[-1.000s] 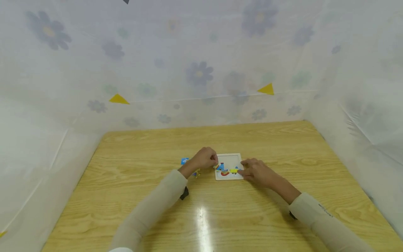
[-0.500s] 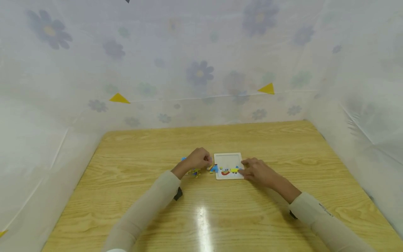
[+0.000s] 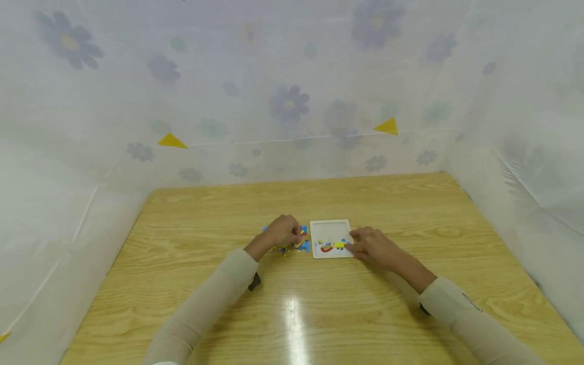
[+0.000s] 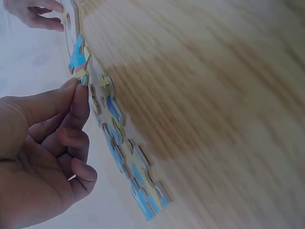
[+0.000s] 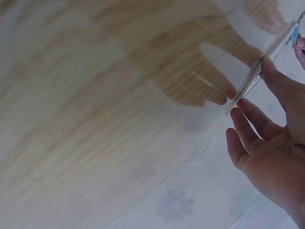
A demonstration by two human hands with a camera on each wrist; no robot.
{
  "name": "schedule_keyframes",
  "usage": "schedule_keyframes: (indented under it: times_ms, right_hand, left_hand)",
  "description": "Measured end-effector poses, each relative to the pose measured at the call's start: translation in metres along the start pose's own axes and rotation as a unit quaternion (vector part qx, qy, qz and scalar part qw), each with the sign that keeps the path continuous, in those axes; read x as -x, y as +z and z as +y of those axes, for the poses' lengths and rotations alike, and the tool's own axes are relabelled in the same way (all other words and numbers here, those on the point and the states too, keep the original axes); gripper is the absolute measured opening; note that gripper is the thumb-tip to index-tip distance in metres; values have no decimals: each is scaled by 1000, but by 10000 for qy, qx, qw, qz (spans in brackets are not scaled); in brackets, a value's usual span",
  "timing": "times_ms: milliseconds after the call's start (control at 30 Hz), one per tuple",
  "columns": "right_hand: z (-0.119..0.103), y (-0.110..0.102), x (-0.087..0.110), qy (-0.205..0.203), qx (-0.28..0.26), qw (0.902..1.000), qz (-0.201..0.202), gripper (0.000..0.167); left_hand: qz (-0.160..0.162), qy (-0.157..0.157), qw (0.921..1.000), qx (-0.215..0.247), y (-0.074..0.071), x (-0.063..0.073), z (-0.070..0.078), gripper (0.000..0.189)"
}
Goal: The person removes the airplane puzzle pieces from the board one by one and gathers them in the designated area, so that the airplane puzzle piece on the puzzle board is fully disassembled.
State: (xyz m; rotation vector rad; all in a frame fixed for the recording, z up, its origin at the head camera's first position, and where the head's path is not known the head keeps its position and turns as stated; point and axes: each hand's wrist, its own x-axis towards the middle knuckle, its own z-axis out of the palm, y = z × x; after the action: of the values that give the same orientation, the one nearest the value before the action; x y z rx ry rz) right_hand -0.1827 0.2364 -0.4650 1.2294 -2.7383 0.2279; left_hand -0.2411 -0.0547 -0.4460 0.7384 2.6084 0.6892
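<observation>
My left hand (image 3: 284,230) is just left of a shallow white puzzle tray (image 3: 329,223). Its thumb and forefinger pinch the edge of a blue and yellow puzzle piece (image 4: 79,56), low over the table. Beneath and beside this hand, several loose puzzle pieces (image 4: 136,167) lie on the table, partly hidden by the hand in the head view. A few pieces sit along the near side of the tray, among them a yellow piece (image 3: 339,245) and a red curved piece (image 3: 326,248). At the tray's right edge, my right hand (image 3: 375,247) touches the rim with thumb and fingertips.
The wood-grain table (image 3: 219,309) carries a bright light reflection near its front. White flowered sheeting (image 3: 292,61) encloses the back and both sides. Two yellow triangles (image 3: 387,126) mark the back sheet.
My left hand has moved left, and the blue and yellow piece has come from over the tray to the table beside it. The right hand has stayed at the tray's right edge.
</observation>
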Motion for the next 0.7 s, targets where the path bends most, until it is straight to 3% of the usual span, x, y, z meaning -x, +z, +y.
schedule_keyframes:
  times_ms: [333,700]
  right_hand:
    - [4,4,1,-190,93,9997,124,30]
    - [4,3,0,-49,38,10000,0,29]
  left_hand:
    - [119,-153,9997,-162,4,1,3,19]
    - [226,-233,9988,-361,5,2,4,14]
